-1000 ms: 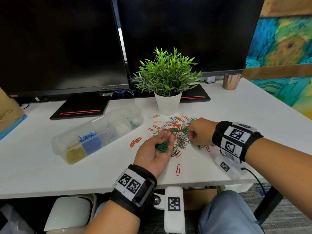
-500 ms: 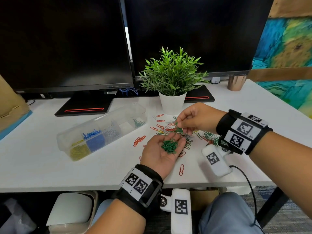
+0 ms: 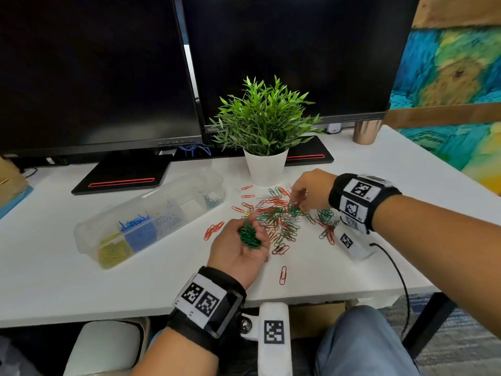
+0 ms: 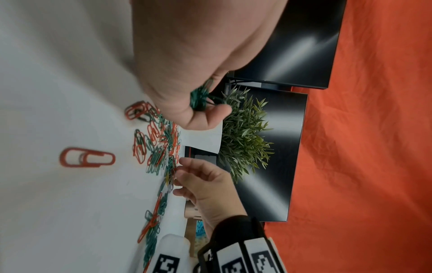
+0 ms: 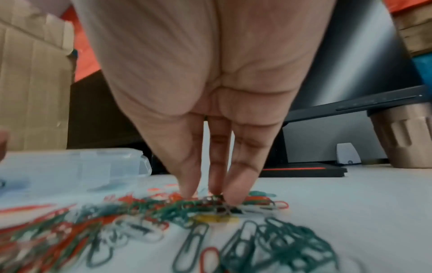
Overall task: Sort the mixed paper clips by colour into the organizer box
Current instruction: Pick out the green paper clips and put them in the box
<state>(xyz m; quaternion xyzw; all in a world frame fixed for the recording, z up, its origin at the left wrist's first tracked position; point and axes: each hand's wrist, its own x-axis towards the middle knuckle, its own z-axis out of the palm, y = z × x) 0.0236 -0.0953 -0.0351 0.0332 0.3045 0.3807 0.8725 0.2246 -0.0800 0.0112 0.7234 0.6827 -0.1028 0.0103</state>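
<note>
Legible text: one item. A partial brand mark, apparently "Think…", stood on the lower bezel of the right-hand monitor (image 3: 292, 58), centre of the head view, behind the plant; the rest was blurred. The wristbands (image 3: 360, 196) bore only black-and-white square code markers, no readable lettering.

The organizer box (image 3: 89, 232) at the left is clear, shiny plastic. The table (image 3: 54, 280) is smooth, matt white. The cup (image 3: 366, 132) at the upper right looks like shiny copper metal. The screens (image 3: 89, 71) are glossy black.
</note>
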